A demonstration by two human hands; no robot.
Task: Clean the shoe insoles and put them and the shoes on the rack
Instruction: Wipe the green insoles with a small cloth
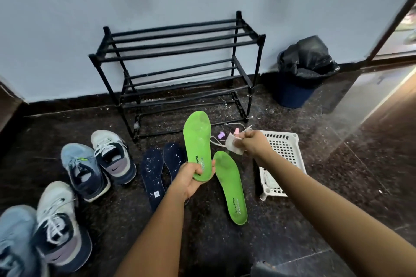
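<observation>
Green insole [197, 141] is up off the floor [213, 243], its heel gripped in my left hand [193, 177], fingers curled round it, toe towards the rack [180, 51]. My right hand [252, 144] pinches a pale cloth [234, 146] just beside it, not touching. I judge the cleaning is at an early stage. The other green insole [229, 186] and two speckled dark blue insoles [153, 175] lie on the floor, four shoes [113, 157] stand to my left, and the rack holds nothing yet.

Four shoes [83, 171] sit at eight o'clock, two blue, two white. Four insoles [229, 186]: two green, two navy. One rack [177, 40] at twelve o'clock, one bin [292, 90], one basket [283, 146], one cloth [233, 145].
</observation>
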